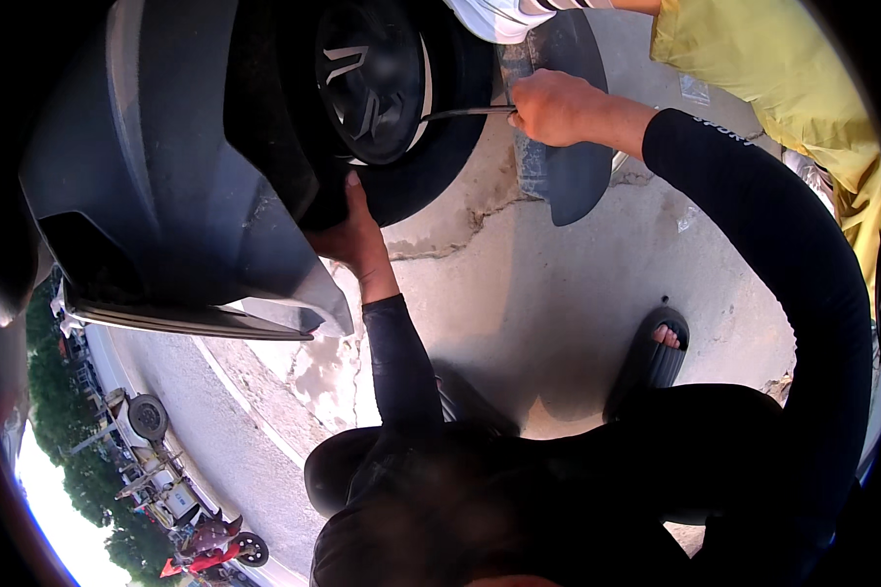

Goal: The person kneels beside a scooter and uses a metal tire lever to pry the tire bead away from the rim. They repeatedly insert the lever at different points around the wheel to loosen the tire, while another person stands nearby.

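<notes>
A wheel with a black tyre [439,186] carries a glossy black wheel cover [372,83] with light marks on its face. My right hand [558,108] is closed around the end of a thin dark metal pry bar [465,112]. The bar's far tip meets the lower right rim of the wheel cover. Against the lower part of the tyre lies my left hand [352,235], its thumb stretched up toward the cover's rim. The other left fingers are hidden behind the tyre and bodywork.
Dark grey vehicle bodywork [166,196] overhangs the wheel on the left. A dark mud flap [582,176] and a worn grey-blue bar [531,161] stand right of it. Someone in yellow trousers [803,88] is close at the upper right. A road with parked vehicles lies at lower left.
</notes>
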{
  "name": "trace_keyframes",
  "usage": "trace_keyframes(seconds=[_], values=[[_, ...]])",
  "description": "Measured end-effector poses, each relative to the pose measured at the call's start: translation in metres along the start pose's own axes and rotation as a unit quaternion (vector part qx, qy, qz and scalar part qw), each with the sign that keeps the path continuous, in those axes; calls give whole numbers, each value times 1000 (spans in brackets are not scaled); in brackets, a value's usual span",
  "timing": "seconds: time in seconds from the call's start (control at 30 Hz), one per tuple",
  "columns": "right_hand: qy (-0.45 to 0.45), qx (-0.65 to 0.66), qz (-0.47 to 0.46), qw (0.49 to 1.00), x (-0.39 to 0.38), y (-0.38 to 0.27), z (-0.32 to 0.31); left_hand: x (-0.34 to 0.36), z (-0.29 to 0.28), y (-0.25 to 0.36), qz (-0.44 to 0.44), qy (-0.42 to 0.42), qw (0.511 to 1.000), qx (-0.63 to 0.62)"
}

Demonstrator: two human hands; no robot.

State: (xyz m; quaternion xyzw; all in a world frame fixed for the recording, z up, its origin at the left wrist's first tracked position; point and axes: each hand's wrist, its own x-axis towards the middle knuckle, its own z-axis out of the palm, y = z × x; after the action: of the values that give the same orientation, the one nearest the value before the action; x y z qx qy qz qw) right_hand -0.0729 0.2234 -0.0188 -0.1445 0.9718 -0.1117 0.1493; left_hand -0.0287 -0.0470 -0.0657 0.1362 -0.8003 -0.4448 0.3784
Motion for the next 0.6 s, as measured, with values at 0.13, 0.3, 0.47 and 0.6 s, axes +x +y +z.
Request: trace_keyframes(seconds=[0.13,0.3,0.47,0.6], values=[[-31,69,53,996,-19,-7,14,-1,-1,-5,39,0,999,11],[20,35,-8,999,-24,-5,22,3,-4,1,18,15,1000,-8],[-91,-157,-115,977,19,-3,-47,0,-6,7,-18,-26,999,-21],[-129,-425,-328,834,52,-14,-45,-2,-3,-1,-22,-19,1000,0]])
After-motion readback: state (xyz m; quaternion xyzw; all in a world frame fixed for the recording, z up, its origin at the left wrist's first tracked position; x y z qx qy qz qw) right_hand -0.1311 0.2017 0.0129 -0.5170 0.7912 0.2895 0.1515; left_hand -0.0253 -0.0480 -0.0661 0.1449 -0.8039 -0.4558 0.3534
